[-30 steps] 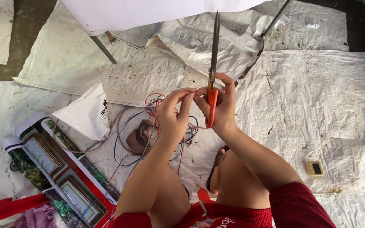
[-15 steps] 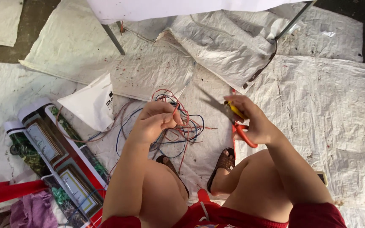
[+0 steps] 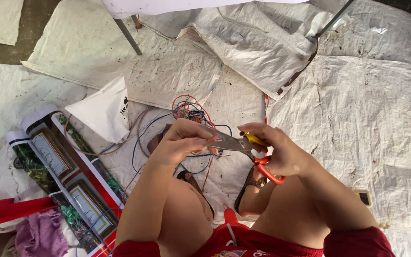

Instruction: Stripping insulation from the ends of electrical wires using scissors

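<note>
Orange-handled scissors (image 3: 248, 148) are sitting in the right hand (image 3: 281, 152), whose fingers are curled through and around the loops, so the hand is closed on the tool. Its grey blades are pointing toward the left hand (image 3: 181, 143) and look nearly closed, the tips lying right at that hand's fingertips. The left hand's fingers are pinched together on something thin at the blade tips, probably a red wire end, though it is too small to tell for sure.

Just beyond both hands, a tangle of wires (image 3: 191, 114), red, blue and dark, is lying loose on the woven sheeting (image 3: 357, 119), near its middle. As a judgement, the work on the wires is somewhere in its midst: one strand is being handled at the blades, while most of the bundle is lying untouched and unsorted.

Sandalled feet (image 3: 250, 183) are resting on the sheeting below the hands. Toward the left edge, rolled printed banners (image 3: 53, 157) are lying side by side, with a white bag (image 3: 103, 112) just beyond them, and purple cloth (image 3: 41, 233) is bunching in the near left corner. Near the right edge a small dark square object (image 3: 365, 197) is lying. Grey metal legs (image 3: 127, 33) are rising at the far edge, and bare ground is showing past the sheeting at the far left corner.
</note>
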